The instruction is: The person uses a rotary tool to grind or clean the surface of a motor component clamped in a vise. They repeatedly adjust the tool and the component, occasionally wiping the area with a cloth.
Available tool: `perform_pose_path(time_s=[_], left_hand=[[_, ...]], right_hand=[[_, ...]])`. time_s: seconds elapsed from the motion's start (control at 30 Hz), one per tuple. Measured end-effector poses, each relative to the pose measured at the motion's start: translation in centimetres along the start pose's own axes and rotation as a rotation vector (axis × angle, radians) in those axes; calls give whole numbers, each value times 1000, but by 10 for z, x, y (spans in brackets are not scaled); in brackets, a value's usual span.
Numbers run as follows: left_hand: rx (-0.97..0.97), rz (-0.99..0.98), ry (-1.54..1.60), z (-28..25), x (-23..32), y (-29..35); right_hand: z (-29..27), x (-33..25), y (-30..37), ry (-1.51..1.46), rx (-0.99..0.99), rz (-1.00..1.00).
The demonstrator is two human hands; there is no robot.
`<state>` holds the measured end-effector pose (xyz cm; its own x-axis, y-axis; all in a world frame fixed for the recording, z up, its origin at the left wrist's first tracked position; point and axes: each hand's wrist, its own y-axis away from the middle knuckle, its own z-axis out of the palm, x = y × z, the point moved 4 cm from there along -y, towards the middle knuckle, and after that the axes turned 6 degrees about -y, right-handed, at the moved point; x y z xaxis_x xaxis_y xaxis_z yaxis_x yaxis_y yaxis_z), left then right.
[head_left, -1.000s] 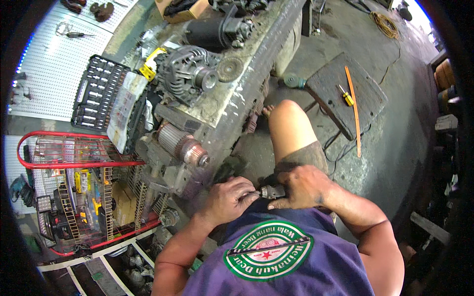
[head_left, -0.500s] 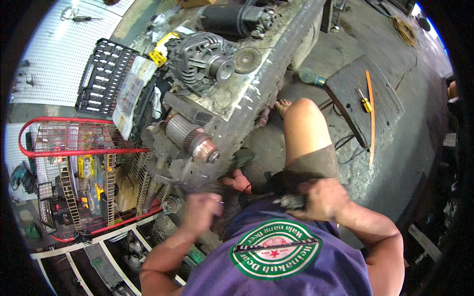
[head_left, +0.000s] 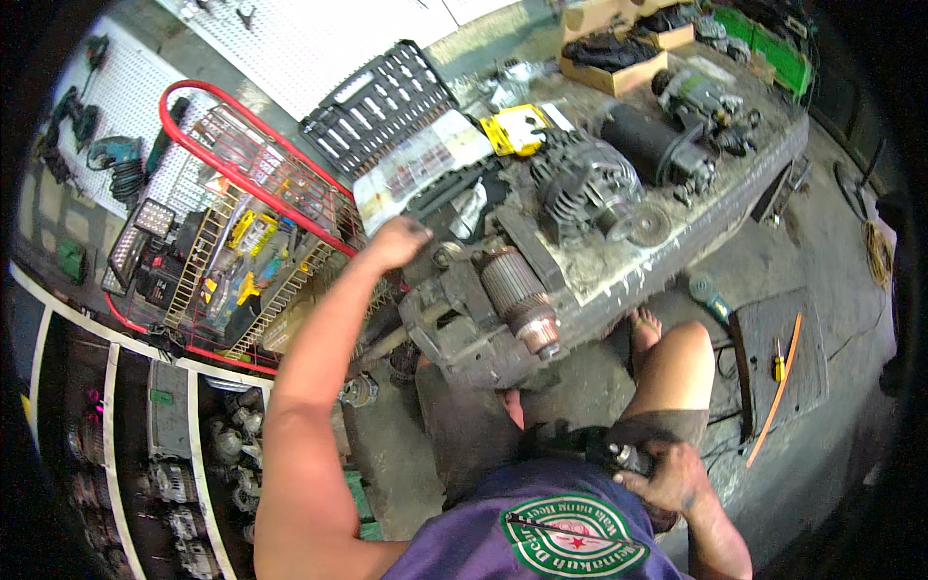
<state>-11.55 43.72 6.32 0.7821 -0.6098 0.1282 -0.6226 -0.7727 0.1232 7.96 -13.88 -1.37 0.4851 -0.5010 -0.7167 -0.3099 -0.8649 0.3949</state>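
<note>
My left hand (head_left: 398,244) reaches forward to the left end of the bench, beside the vise (head_left: 459,338). Its fingers are closed around a small dark thing, too blurred to name. Held in the vise is a ribbed armature (head_left: 514,288) with a copper commutator toward me. Low over my lap, my right hand (head_left: 672,476) grips a dark tool with a silvery, chuck-like end (head_left: 628,456); the rest of it blends into dark shapes. Past the vise lie an alternator (head_left: 585,179) and a round abrasive disc (head_left: 649,224).
A black starter motor (head_left: 643,143), a socket set (head_left: 382,108) and a flat clear-lidded case (head_left: 425,164) rest on the bench. Left stands a red wire cart (head_left: 266,208) of tools. At right, a dark board (head_left: 783,358) carries a yellow screwdriver (head_left: 779,365) and an orange strip (head_left: 788,377).
My left hand has moved from near my lap up and forward to the bench's left end. The right hand stays low with its tool. The whole view has swung left.
</note>
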Motion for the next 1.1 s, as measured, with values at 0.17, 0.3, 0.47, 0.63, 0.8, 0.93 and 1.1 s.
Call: perform_pose_path(time_s=[0.17, 0.3, 0.47, 0.63, 0.8, 0.93, 1.1], left_hand=[[-48, -31, -169, 57, -27, -37], [37, -250, 170, 45, -51, -30], [187, -335, 1351, 0, -55, 31], [144, 55, 1580, -41, 42, 149], [-287, 247, 1405, 30, 190, 243], [-219, 290, 1690, 87, 265, 229], [-186, 319, 2120, 109, 314, 221]], right_hand=[[4, 3, 3, -10, 2, 67], [-1, -7, 4, -3, 89, 10], [-11, -14, 3, -100, 73, 23], [-21, -18, 4, -104, 188, 8], [-22, -23, -6, -304, 140, -38], [-26, -26, -11, -311, 216, -122], [-35, -23, -6, -313, 231, -27]])
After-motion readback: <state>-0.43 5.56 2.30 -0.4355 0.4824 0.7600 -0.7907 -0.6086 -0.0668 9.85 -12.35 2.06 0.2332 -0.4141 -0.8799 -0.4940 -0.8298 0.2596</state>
